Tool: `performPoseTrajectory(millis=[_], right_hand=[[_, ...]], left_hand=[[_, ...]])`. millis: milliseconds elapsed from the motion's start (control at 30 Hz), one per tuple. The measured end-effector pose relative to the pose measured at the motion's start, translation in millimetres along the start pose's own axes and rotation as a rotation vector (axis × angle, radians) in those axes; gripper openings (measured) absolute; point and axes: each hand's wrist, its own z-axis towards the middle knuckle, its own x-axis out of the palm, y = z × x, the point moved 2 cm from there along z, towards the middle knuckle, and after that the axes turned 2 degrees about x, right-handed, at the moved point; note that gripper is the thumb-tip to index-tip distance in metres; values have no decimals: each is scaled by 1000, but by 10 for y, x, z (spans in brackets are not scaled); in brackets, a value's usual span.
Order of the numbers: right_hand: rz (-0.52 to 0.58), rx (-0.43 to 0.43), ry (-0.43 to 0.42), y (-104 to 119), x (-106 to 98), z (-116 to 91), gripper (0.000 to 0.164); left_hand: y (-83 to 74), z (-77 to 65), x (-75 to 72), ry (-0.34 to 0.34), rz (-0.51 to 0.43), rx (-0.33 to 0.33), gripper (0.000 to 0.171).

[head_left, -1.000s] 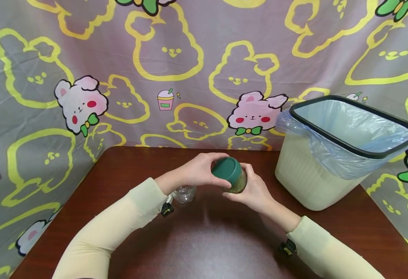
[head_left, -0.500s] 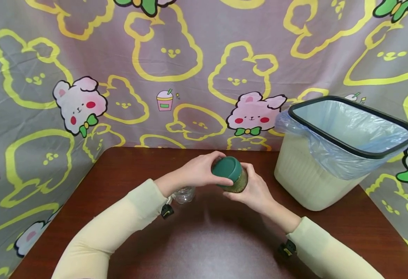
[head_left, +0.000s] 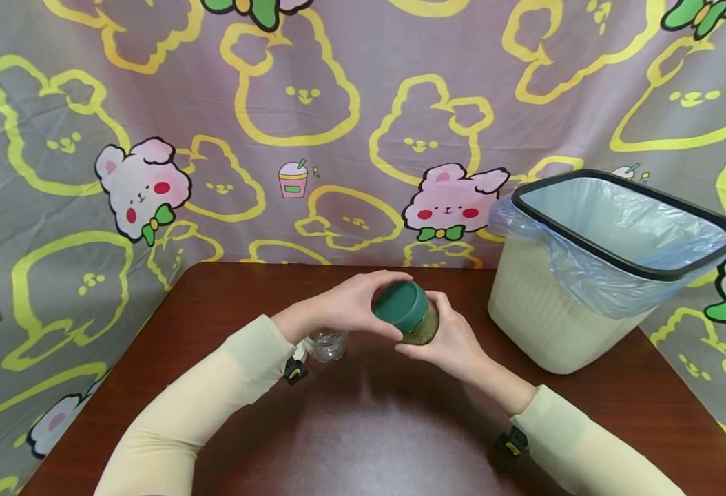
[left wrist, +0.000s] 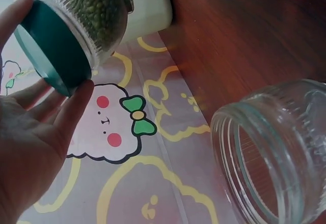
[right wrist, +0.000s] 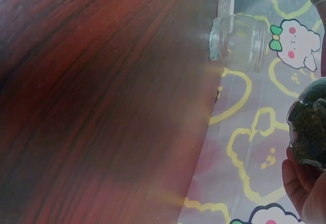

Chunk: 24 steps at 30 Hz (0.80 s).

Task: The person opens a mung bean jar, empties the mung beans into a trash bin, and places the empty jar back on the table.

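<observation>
Green is the lid point(head_left: 402, 305) I see the left hand point(head_left: 353, 303) hold, while the right hand point(head_left: 457, 344) grips the tilted jar point(head_left: 423, 329).

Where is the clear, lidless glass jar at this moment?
In the head view, the lidless jar stands on the table, left of the green-lidded jar, partly hidden behind the left hand.

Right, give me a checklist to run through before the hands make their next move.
1. The left hand gripping the green lid: ok.
2. The right hand holding the filled jar: ok.
3. The filled jar upright: not ok; it is tilted.
4. The green lid off the filled jar: not ok; it is on.
5. The green lid loosened: cannot tell.
6. The clear glass jar upright on the table, mouth uncovered: ok.
</observation>
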Motion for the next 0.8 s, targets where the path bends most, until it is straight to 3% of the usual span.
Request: performPoseTrajectory(millis=[233,400,567,800], right_hand=[[4,33,-10,21,-1,6,89],[-6,63,-11,24,-3,1,89],[-18,72,-15,24,-9,12,91],[-23,76,-17,17,-6,2,91]], left_hand=[[-31,15,27,-71,91,-108,84],[-53,43,52,-120,167,-150,83],[-71,68,71,-172,192,-194,82],[-83,69,109,-176,183,-246,80]])
